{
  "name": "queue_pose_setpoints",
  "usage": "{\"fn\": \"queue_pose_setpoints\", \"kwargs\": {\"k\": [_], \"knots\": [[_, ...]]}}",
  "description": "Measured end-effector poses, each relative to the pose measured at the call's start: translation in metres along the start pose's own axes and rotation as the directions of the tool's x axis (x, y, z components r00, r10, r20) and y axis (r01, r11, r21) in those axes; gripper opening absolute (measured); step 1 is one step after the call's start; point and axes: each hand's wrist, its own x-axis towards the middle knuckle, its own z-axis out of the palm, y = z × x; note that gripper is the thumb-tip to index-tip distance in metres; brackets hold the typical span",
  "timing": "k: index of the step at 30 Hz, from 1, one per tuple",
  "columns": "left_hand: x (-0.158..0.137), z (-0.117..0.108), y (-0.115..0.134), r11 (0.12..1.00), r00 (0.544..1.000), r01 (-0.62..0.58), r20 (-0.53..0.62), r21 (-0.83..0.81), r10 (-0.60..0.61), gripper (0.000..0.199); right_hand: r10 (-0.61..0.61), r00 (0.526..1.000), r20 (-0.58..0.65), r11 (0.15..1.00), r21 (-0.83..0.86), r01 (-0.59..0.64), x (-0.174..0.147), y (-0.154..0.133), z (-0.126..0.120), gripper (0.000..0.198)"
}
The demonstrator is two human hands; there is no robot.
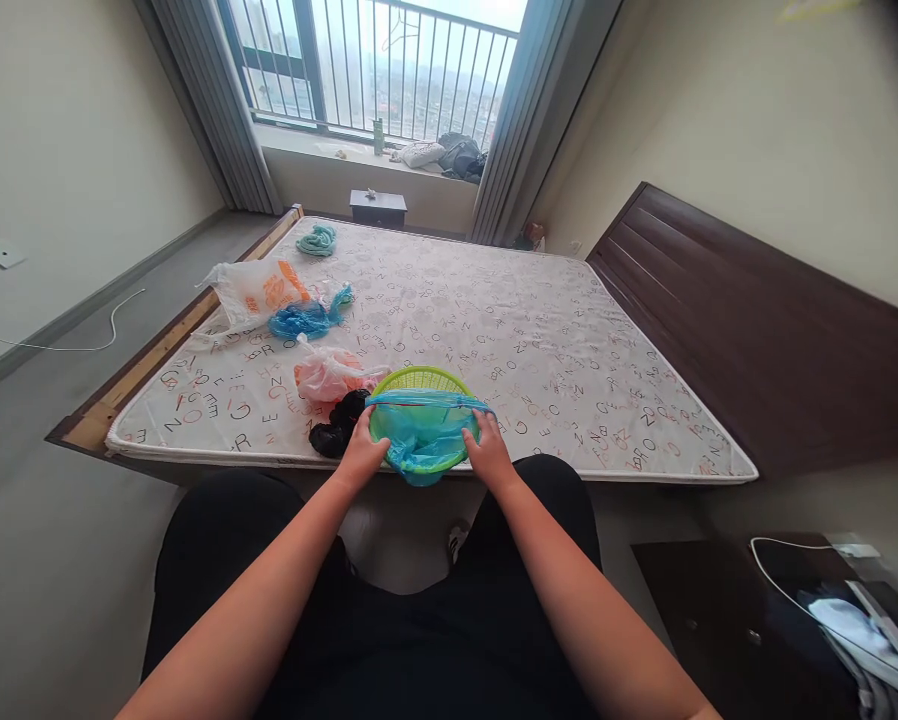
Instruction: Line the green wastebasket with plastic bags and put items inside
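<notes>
A round green plastic basket sits at the mattress's near edge, in front of my knees. Across it lies a blue plastic bag, its edge stretched in a band over the basket's middle. My left hand grips the bag and the basket's left side, thumb on the near side. On the right, my right hand pinches the bag's other end against the rim. Just left of my left hand are a crumpled black bag and a pink plastic bag.
The patterned mattress also carries a white bag with orange print, a blue bag and a teal bundle. A dark headboard stands right. A dark bedside cabinet is at lower right.
</notes>
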Motion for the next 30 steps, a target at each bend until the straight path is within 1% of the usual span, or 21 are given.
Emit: {"fn": "queue_pose_setpoints", "kwargs": {"k": [3, 7, 9, 11, 13, 16, 19, 23, 25, 27, 30], "knots": [[-0.002, -0.003, 0.002, 0.999, 0.999, -0.021, 0.029, -0.039, 0.022, 0.084, -0.010, 1.000, -0.009, 0.999, 0.031, 0.010, 0.009, 0.002, -0.002, 0.063], [-0.004, -0.005, -0.003, 0.991, 0.984, -0.130, 0.120, -0.042, 0.134, 0.088, -0.069, 0.997, -0.043, 0.995, 0.068, 0.072, 0.016, -0.005, -0.009, 0.060], [-0.004, -0.005, -0.006, 0.988, 0.977, -0.154, 0.144, -0.029, 0.156, 0.089, -0.071, 0.996, -0.053, 0.992, 0.099, 0.076, 0.019, -0.009, -0.013, 0.058], [-0.004, -0.006, -0.008, 0.993, 0.982, -0.111, 0.153, -0.027, 0.114, 0.087, -0.046, 0.998, -0.048, 0.991, 0.123, 0.052, 0.020, -0.014, -0.017, 0.056], [-0.004, -0.006, -0.008, 0.999, 0.988, -0.037, 0.152, -0.032, 0.042, 0.081, -0.031, 0.999, -0.031, 0.989, 0.143, 0.035, 0.021, -0.017, -0.021, 0.055], [-0.004, -0.008, -0.007, 1.000, 0.992, 0.006, 0.126, -0.005, -0.005, 0.073, -0.079, 0.997, 0.014, 0.984, 0.163, 0.075, 0.022, -0.019, -0.024, 0.051], [-0.004, -0.010, -0.008, 0.998, 0.994, -0.022, 0.104, 0.053, 0.017, 0.064, -0.121, 0.992, 0.044, 0.982, 0.150, 0.114, 0.021, -0.021, -0.024, 0.048], [-0.004, -0.012, -0.007, 0.986, 0.994, -0.078, 0.086, 0.144, 0.066, 0.045, -0.165, 0.981, 0.099, 0.981, 0.118, 0.154, 0.020, -0.024, -0.026, 0.054], [-0.004, -0.014, -0.004, 0.969, 0.994, -0.074, 0.094, 0.235, 0.054, 0.044, -0.190, 0.970, 0.152, 0.980, 0.091, 0.178, 0.020, -0.023, -0.027, 0.059], [-0.004, -0.015, -0.002, 0.948, 0.991, -0.080, 0.125, 0.308, 0.043, 0.047, -0.204, 0.957, 0.206, 0.979, 0.054, 0.197, 0.019, -0.021, -0.028, 0.064], [-0.003, -0.015, 0.000, 0.938, 0.985, -0.093, 0.171, 0.334, 0.037, 0.051, -0.201, 0.947, 0.249, 0.978, -0.002, 0.208, 0.019, -0.018, -0.028, 0.069]]}}
